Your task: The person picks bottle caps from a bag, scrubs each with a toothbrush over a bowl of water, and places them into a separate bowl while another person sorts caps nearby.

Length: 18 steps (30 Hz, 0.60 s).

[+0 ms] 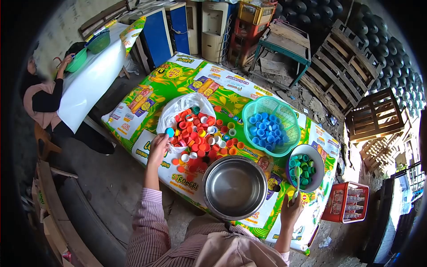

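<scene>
Head view: left hand [156, 151] has fingertips pinched together on a blue cap [170, 132], held at the near left edge of a white plastic bag [167, 116]. Just right of that hand, a loose heap of mostly red caps [194, 135], some white, orange and yellow, spills from the bag onto the printed table cover [153, 89]. Right hand [291, 212] is closed around a pale utensil [296, 182], exact type unclear; its far end reaches over the green caps [311, 170] in a dark-rimmed bowl [320, 179] just beyond that hand. Empty steel bowl [235, 187] sits between the hands, left of the right one. Farther beyond the right hand, slightly left: turquoise basket [291, 127] holding blue caps [267, 131]. Small black item [277, 188] near the right hand, up-left. Red crate [336, 202] with bottles stands right of it. Well beyond the left hand, another person [44, 100] at a second table [84, 93].
</scene>
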{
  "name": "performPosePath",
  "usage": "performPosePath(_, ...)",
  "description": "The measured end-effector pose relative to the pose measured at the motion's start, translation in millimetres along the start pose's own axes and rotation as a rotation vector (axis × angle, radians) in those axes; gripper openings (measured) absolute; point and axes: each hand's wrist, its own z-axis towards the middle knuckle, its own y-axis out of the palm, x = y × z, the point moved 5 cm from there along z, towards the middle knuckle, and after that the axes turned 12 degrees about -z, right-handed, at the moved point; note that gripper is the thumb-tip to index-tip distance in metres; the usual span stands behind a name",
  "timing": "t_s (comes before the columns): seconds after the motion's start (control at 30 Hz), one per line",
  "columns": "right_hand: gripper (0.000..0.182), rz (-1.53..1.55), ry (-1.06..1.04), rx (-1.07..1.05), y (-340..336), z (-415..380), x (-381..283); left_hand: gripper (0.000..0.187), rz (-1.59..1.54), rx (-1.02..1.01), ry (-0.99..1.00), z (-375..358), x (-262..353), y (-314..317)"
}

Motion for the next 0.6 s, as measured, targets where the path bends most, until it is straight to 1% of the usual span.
performPosePath(0.03, 0.043, -0.010, -0.023, 0.005, -2.1, 0.2, -5.2, 0.024, -0.422, -0.144, -0.082, -19.2, 8.0, 21.0)
performPosePath(0.07, 0.042, -0.021, -0.047, 0.006, -3.5, -1.5, -8.2, 0.028, -0.628, -0.301, -0.170, -31.4, 10.5, 31.1)
performPosePath(0.13, 0.041, -0.016, -0.082, 0.015, -4.1, -4.5, -11.0, 0.031, -0.809, -0.388, -0.213, -54.6, 14.6, 48.2)
performPosePath(0.2, 0.039, 0.087, -0.056, -0.055, -7.5, -7.6, -14.8, 0.031, -0.716, -0.386, -0.168, -75.3, 11.6, 66.6)
performPosePath(0.23, 0.037, 0.082, -0.076, -0.069, -10.2, -11.1, -16.2, 0.031, -0.489, -0.424, -0.069, -82.0, 3.5, 73.2)
performPosePath(0.27, 0.035, 0.086, -0.070, -0.053, -2.9, -16.8, -5.7, 0.030, -0.224, -0.385, -0.009, -87.1, -8.7, 82.3)
performPosePath(0.33, 0.034, 0.136, -0.065, -0.073, -2.6, -26.0, -4.7, 0.029, 0.088, -0.467, 0.011, -120.7, -16.7, 136.2)
performPosePath(0.4, 0.033, 0.147, -0.047, -0.134, -1.7, -35.7, -0.5, 0.029, 0.392, -0.643, -0.054, -133.8, -56.3, 157.3)
performPosePath(0.43, 0.033, 0.158, -0.056, -0.139, -1.1, -41.4, 2.3, 0.034, 0.657, -0.691, 0.030, -139.9, -67.7, 168.0)
performPosePath(0.47, 0.033, 0.170, -0.068, -0.140, -0.2, -45.0, 4.4, 0.034, 0.823, -0.722, 0.102, -143.0, -80.1, 176.5)
performPosePath(0.53, 0.032, 0.177, -0.054, -0.179, -8.0, -50.1, 2.8, 0.035, 0.899, -0.761, 0.349, -143.3, -110.1, 181.9)
performPosePath(0.57, 0.032, 0.170, -0.054, -0.180, -8.8, -52.6, 5.6, 0.035, 0.896, -0.767, 0.342, -141.9, -124.4, 179.5)
performPosePath(0.6, 0.032, 0.164, -0.054, -0.181, -9.6, -55.0, 8.5, 0.033, 0.969, -0.772, 0.332, -141.1, -131.9, 181.7)
